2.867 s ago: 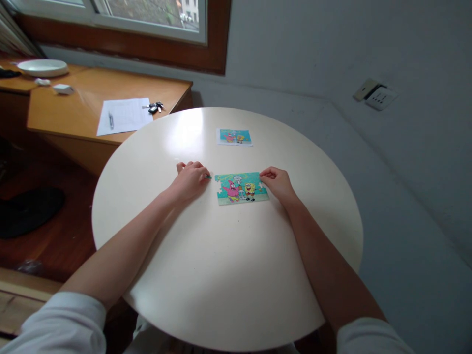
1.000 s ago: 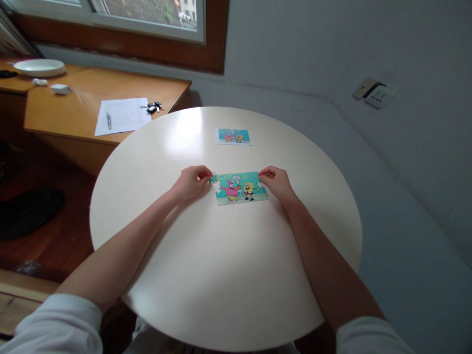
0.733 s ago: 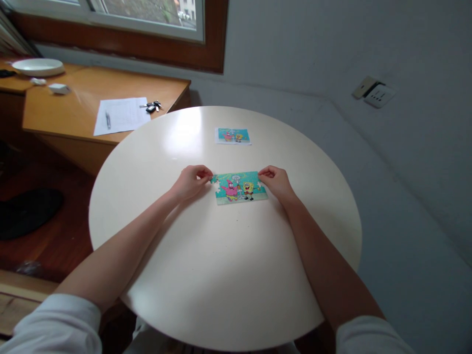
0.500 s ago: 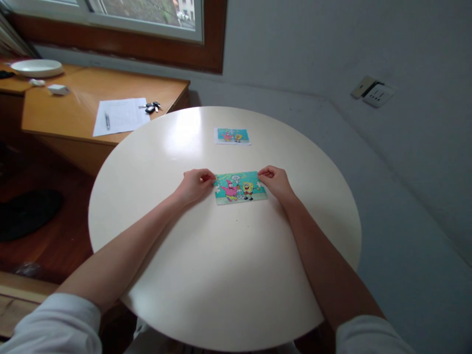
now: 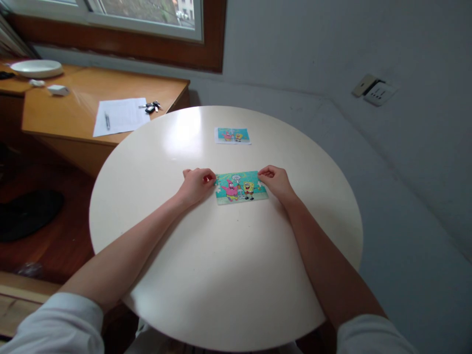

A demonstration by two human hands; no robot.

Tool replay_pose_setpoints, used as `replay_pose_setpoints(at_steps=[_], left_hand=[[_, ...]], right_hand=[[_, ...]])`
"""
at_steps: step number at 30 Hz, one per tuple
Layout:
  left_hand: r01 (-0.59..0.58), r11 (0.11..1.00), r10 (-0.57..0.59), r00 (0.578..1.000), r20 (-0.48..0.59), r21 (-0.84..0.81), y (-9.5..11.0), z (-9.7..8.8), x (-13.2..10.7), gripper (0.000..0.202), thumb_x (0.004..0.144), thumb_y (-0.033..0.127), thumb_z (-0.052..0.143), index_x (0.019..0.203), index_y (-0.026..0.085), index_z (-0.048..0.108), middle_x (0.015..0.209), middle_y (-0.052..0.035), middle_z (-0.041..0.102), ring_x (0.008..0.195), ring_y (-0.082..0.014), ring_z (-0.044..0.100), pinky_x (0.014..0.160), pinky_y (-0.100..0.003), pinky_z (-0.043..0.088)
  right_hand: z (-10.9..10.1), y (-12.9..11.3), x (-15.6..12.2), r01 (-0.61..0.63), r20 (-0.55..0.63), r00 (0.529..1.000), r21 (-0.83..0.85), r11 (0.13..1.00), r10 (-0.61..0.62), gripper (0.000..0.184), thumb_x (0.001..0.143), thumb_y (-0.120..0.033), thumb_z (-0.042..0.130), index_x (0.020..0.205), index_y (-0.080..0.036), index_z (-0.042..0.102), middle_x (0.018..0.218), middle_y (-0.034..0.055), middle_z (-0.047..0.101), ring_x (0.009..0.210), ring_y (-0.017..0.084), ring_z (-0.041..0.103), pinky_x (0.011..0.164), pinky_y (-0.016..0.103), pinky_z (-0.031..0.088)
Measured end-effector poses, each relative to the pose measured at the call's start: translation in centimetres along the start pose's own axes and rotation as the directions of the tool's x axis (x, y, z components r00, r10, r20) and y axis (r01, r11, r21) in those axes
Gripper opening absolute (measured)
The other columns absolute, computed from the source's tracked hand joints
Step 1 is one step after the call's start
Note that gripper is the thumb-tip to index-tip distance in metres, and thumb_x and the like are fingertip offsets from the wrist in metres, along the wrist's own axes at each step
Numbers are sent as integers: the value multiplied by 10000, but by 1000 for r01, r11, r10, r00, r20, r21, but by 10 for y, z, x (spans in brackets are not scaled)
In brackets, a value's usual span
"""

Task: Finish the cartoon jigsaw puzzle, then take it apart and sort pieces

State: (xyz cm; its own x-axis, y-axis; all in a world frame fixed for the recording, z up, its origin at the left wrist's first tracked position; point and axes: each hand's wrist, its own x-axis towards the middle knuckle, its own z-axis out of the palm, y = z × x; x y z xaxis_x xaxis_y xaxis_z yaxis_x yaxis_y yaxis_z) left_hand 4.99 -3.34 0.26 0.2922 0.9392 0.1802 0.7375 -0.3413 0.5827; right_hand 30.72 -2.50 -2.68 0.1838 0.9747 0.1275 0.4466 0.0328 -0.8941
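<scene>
A small cartoon jigsaw puzzle (image 5: 241, 187) lies flat near the middle of the round cream table (image 5: 206, 275). My left hand (image 5: 197, 184) rests at the puzzle's upper left corner, its fingers curled and pinched against that edge; the teal piece it carried is hidden under the fingertips. My right hand (image 5: 276, 181) sits at the puzzle's right edge with its fingers curled, fingertips pressing on the upper right corner. A small reference picture (image 5: 232, 135) of the same scene lies farther back on the table.
To the left stands a wooden desk (image 5: 73, 113) with a sheet of paper (image 5: 120, 115), a pen, keys (image 5: 150, 106) and a white plate (image 5: 36, 67). A window runs along the back wall. A wall socket (image 5: 374, 89) is at the right.
My left hand has moved right with a teal puzzle piece, from beside the puzzle to its upper left corner, where the piece is now covered by the fingers. My right hand has stayed put.
</scene>
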Motion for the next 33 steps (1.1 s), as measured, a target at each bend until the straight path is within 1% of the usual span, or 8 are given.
replay_pose_setpoints(at_steps=[12, 18, 24, 29, 33], left_hand=[[-9, 1000, 9, 1000, 7, 29, 1, 4, 1, 138, 748, 226, 496, 714, 187, 624, 734, -14, 658, 767, -192, 600, 869, -405, 280], [-13, 999, 13, 1000, 8, 48, 2, 5, 1, 124, 752, 212, 498, 711, 180, 609, 733, -15, 643, 775, -189, 581, 832, -392, 273], [-5, 994, 6, 1000, -8, 112, 4, 8, 1, 122, 761, 175, 503, 706, 170, 612, 813, -48, 645, 857, -204, 558, 794, -373, 256], [-36, 991, 38, 999, -14, 129, 0, 11, 2, 122, 770, 181, 509, 714, 175, 617, 826, -48, 643, 866, -201, 549, 786, -370, 241], [-44, 992, 44, 999, 3, 122, 0, 9, 2, 130, 781, 188, 508, 730, 175, 627, 836, -50, 641, 868, -201, 544, 794, -372, 240]], right_hand=[[1, -4, -2, -7, 0, 1000, 12, 1000, 7, 104, 559, -244, 601, 633, -172, 608, 560, -21, 541, 528, 107, 453, 532, 250, 353], [1, -4, -2, 1, -6, 1000, -10, 1000, -1, 93, 565, -235, 598, 632, -170, 606, 558, -18, 543, 530, 109, 455, 524, 247, 351], [1, -2, -1, 14, -5, 1000, -11, 1000, -14, 102, 567, -240, 606, 632, -162, 609, 552, -22, 542, 519, 101, 446, 514, 242, 340], [1, 0, 0, 8, -5, 1000, -16, 1000, -8, 92, 568, -230, 608, 631, -163, 614, 547, -22, 545, 520, 104, 451, 514, 242, 347], [0, 0, 0, 15, 0, 1000, -22, 1000, -15, 98, 576, -237, 604, 640, -164, 616, 561, -15, 555, 533, 108, 460, 524, 244, 358]])
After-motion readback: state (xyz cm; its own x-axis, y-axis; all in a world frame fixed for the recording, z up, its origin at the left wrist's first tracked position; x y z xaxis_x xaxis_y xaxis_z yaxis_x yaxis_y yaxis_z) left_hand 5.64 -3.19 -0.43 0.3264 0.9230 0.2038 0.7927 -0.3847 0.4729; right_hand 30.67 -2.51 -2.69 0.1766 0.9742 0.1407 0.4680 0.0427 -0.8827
